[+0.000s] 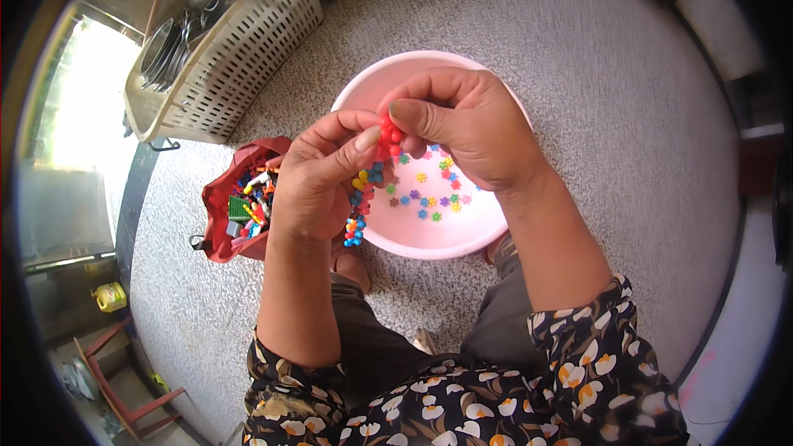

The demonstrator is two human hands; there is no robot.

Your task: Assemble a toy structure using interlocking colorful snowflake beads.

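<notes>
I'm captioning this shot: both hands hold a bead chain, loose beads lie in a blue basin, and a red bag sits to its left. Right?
The basin is pink, not blue, as the head view shows. The rest stands: left hand and right hand hold the bead chain, loose beads lie inside, and the red bag sits left.

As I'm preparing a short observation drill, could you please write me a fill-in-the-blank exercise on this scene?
1. The left hand and right hand meet at small pieces coloured ____.
2. Below the hands, the large round basin is coloured ____.
3. Seen from the wearer's view, the bag of toys stands on the basin's ____ side.
4. The container near the picture's left edge is mainly ____.

Missing words: red; pink; left; yellow.
</notes>
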